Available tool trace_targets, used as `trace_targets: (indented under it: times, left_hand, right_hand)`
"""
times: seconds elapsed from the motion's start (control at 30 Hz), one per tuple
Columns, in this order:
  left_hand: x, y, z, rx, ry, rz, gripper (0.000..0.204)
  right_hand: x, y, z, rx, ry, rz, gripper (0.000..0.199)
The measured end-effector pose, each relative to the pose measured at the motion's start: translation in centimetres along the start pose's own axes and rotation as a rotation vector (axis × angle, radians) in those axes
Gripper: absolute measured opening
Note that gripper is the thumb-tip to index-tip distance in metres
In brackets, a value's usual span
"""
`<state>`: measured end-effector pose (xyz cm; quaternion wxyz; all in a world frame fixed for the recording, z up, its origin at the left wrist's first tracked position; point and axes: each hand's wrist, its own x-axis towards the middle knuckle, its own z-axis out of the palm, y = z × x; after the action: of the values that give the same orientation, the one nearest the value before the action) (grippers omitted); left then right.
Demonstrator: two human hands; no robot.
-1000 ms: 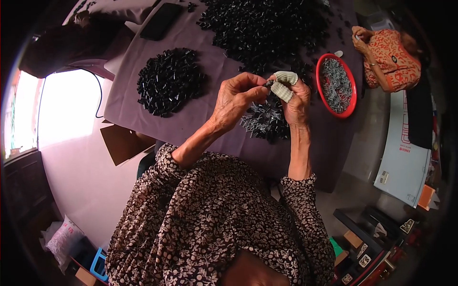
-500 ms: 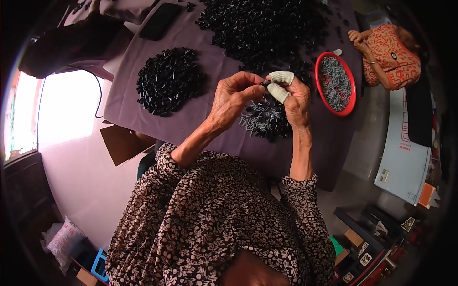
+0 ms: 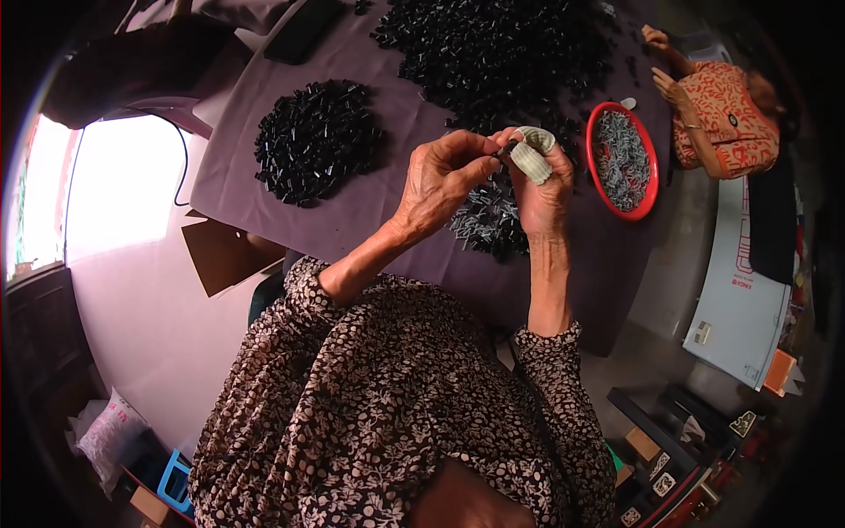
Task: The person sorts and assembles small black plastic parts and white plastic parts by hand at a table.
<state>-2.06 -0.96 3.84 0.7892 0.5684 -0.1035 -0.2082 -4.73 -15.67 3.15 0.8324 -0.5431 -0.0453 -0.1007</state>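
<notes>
Over the table's near part, my left hand point(image 3: 437, 180) is closed, thumb and forefinger pinching at a small black plastic piece point(image 3: 505, 152). My right hand point(image 3: 544, 195) meets it there, also closed on the piece, with pale knitted covers point(image 3: 532, 164) on thumb and finger. The piece's exact shape is too small to make out. Beneath my right hand lies a small mixed pile of grey pins and black pieces point(image 3: 486, 216), partly hidden. Right of that hand, a red oval basin point(image 3: 655, 180) holds many grey pins point(image 3: 623, 158).
A large heap of black pieces point(image 3: 502, 53) covers the far table; a rounder pile point(image 3: 315, 141) sits left. A dark flat object point(image 3: 304, 31) lies at the far left. Another person in orange patterned clothing point(image 3: 726, 114) sits at right. A cardboard box point(image 3: 224, 253) stands below the left edge.
My right hand has turned, bringing its covered finger and thumb closer together around the black piece. My left hand stays pinched beside it. The other person's hands have moved apart.
</notes>
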Motion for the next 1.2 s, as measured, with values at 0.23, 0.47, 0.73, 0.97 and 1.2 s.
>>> trace_targets:
  times: [0.23,0.47,0.73,0.97,1.2]
  left_hand:
    - [0.0,-0.7,0.1,0.054,0.013,0.069,0.014]
    - [-0.1,-0.6,0.5,0.034,0.038,0.114,0.015]
    - [-0.2,0.0,0.0,0.053,0.024,0.028,0.016]
    - [0.0,0.0,-0.2,0.032,0.016,-0.009,0.017]
    - [0.1,0.1,-0.4,0.05,0.022,-0.058,0.017]
  right_hand:
    - [-0.1,0.4,0.5,0.14,0.034,-0.002,0.016]
    - [-0.7,0.8,0.1,0.056,0.043,0.001,0.018]
    - [-0.3,0.0,0.7,-0.183,0.128,-0.045,0.017]
    - [-0.3,-1.0,1.0,-0.377,0.112,-0.033,0.015]
    - [-0.5,-0.8,1.4,-0.339,0.157,-0.002,0.017]
